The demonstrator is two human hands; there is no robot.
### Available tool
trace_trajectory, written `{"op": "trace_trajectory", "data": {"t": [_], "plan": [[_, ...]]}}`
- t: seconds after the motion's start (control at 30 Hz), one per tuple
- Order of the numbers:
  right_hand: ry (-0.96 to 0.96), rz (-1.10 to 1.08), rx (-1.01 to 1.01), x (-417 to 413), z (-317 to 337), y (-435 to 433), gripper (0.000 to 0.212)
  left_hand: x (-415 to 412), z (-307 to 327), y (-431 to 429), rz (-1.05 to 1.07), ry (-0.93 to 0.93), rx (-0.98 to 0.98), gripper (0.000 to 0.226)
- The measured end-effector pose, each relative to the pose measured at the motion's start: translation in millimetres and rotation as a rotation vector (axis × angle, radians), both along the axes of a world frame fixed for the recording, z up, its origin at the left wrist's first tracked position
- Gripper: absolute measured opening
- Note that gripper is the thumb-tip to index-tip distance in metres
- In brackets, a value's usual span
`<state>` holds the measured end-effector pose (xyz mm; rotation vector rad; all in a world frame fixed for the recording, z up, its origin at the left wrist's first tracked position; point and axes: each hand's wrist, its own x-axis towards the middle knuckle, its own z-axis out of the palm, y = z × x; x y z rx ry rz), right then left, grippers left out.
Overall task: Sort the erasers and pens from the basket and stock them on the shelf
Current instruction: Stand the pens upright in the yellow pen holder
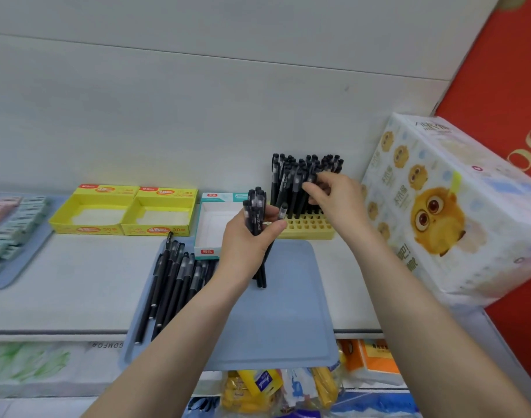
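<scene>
My left hand [246, 236] grips an upright bundle of black pens [257, 212] above a blue tray [273, 321] on the white shelf. My right hand [333, 197] pinches a black pen among the many standing pens [291, 176] in a yellow slotted pen holder [309, 226] at the back of the shelf. Several more black pens [173, 276] lie loose on the left part of the blue tray. Pastel erasers [8, 224] lie in rows on a second blue tray [5, 282] at the far left.
Two open yellow boxes [122, 212] and a white-and-teal box [213, 224] stand at the back of the shelf [77, 282]. A large tissue pack with owl pictures [445, 206] stands at the right. Packaged goods [276, 387] sit on the shelf below.
</scene>
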<state>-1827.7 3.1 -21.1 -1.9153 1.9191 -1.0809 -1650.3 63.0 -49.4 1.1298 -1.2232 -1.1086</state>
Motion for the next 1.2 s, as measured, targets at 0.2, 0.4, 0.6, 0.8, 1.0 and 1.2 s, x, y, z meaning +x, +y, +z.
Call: {"op": "trace_trajectory", "data": {"t": [0.2, 0.4, 0.6, 0.8, 1.0, 1.2], "plan": [[-0.274, 0.259, 0.091, 19, 25, 45, 0.021, -7, 3, -7, -0.005, -0.035, -0.014, 0.014], [-0.221, 0.062, -0.064, 1, 26, 36, 0.008, -9, -2, -8, -0.034, -0.091, -0.028, 0.017], [-0.09, -0.082, -0.246, -15, 20, 8, 0.015, -5, -3, -5, -0.061, 0.011, -0.002, 0.022], [0.011, -0.009, -0.159, -12, -1, -10, 0.011, -2, -5, -7, -0.057, 0.001, -0.003, 0.024], [-0.125, -0.081, -0.228, -1, 11, 12, 0.017, -5, 0, -5, -0.099, 0.061, 0.026, 0.018], [-0.333, 0.393, 0.145, 12, 24, 44, 0.019, -17, 4, -7, -0.123, 0.019, -0.017, 0.014]]}}
